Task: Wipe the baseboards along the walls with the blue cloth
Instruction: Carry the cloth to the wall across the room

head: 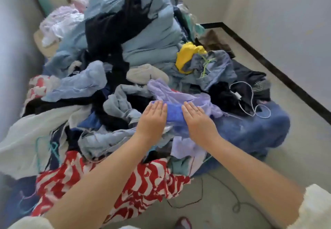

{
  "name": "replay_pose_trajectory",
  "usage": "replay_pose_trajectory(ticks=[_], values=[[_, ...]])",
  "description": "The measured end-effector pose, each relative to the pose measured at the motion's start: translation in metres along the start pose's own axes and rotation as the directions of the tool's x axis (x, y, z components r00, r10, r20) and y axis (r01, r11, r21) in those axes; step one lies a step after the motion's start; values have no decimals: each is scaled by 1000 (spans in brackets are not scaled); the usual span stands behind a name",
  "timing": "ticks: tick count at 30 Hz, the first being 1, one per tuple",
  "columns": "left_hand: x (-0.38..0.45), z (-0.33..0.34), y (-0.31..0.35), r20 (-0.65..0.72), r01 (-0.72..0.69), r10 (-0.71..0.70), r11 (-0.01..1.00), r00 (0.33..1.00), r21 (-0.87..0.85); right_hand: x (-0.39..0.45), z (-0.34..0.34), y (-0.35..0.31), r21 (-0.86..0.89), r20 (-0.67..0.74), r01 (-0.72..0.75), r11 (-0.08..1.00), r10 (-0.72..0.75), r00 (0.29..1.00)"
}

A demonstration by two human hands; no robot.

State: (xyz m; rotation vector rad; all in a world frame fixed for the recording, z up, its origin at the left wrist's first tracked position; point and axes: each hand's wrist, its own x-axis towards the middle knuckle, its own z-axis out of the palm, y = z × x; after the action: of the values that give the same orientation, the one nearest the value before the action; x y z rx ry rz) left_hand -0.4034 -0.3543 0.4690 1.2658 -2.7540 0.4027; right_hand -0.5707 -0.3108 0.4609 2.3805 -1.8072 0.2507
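A bright blue cloth [174, 115] lies on top of a big heap of clothes, in the middle of the view. My left hand [153, 118] rests flat on the heap at the cloth's left edge, fingers straight and together. My right hand [198, 120] lies flat on the cloth's right edge in the same way. Neither hand grips anything. A black baseboard [279, 72] runs along the foot of the right wall, from the far corner toward me.
The clothes heap [111, 78] fills the left and centre up to the left wall. A dark blue towel [250, 126], a white cable [250, 101] and red-and-white fabric [100, 184] lie in it. A thin black cord [223, 189] trails on the bare floor [295, 157] at right.
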Motion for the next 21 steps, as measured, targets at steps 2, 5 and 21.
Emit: replay_pose_trajectory(ticks=[2,5,21], values=[[56,-7,53,-17,-132,132,991,991,19,-32,-12,64,-34,-9,-132,991,132,991],[127,-16,137,-44,-303,304,952,952,32,-86,-27,143,-106,15,-354,929,357,934],[366,-39,509,77,-805,805,592,588,-50,-289,-37,455,-152,130,-904,401,914,384]])
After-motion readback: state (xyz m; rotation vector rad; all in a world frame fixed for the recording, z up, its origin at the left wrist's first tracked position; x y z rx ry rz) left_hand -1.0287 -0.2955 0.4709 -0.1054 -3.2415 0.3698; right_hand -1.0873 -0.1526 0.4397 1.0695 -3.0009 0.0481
